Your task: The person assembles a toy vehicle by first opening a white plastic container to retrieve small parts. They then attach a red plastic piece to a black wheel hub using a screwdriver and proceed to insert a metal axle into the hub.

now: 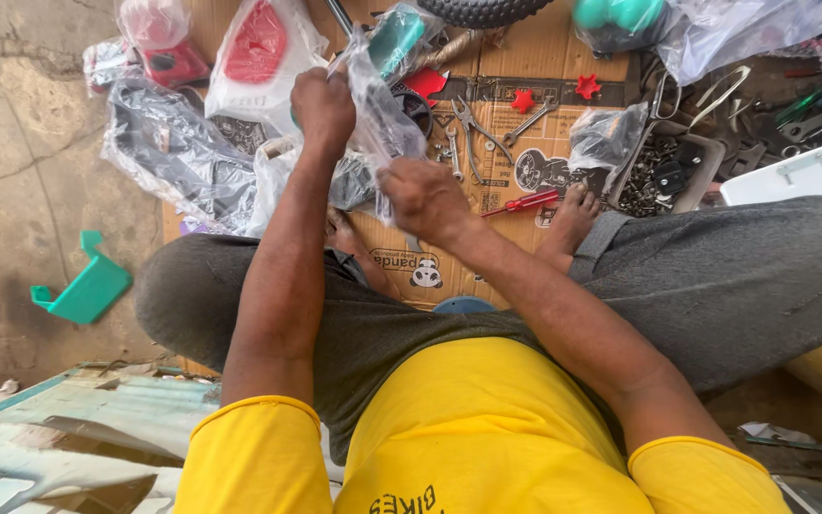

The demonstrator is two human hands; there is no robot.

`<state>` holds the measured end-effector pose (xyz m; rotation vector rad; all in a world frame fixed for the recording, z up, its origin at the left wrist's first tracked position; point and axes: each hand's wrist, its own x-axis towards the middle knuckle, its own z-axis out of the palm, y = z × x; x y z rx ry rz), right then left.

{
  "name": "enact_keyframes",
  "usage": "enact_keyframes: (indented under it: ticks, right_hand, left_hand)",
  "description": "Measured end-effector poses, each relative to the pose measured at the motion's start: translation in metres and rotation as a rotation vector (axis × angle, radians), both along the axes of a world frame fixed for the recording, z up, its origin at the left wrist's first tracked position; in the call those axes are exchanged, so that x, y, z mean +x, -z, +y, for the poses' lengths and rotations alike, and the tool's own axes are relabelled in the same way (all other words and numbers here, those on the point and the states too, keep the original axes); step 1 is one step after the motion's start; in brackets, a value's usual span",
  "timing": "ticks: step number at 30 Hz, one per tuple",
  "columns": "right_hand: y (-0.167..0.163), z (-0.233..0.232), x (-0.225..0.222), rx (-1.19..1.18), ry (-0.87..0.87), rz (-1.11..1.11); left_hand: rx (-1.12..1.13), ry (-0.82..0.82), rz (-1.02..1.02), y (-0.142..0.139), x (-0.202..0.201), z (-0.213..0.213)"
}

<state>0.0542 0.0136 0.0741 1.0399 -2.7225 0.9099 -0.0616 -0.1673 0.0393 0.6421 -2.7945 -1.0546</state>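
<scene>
In the head view, a clear plastic bag [380,105] is gripped at its top by the closed left hand [323,107] and lower down by the closed right hand [423,198]; its long axis runs between them, above the cardboard [516,57] on the floor.

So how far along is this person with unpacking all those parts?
Early, by the look of it. Loose already: a teal plastic piece on the ground, pliers and a red-handled screwdriver on the cardboard. In hand: the left hand and right hand grip a clear bag. Left: the red part's bag and a grey bagged part look unopened.
</scene>
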Motion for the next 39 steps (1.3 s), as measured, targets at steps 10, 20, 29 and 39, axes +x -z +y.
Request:
enact_keyframes:
  ticks: [10, 20, 29, 39]
  right_hand:
    - [0.036, 0.013, -0.060, -0.935, 0.251, -0.678]
    - [0.055, 0.002, -0.077, -0.712, 0.368, -0.534]
    - [0.066, 0.002, -0.051, 0.093, 0.456, -0.089]
    - [0.068, 0.010, -0.058, 0.122, 0.404, -0.230]
  left_hand:
    - [0.613, 0.104, -0.081, -0.029, 0.006, 0.028]
    - [0.395, 0.301, 0.161, -0.034, 0.015, 0.046]
    - [0.383, 0.323, 0.120, -0.024, 0.021, 0.053]
    - [0.412, 0.402, -0.016, -0.032, 0.027, 0.074]
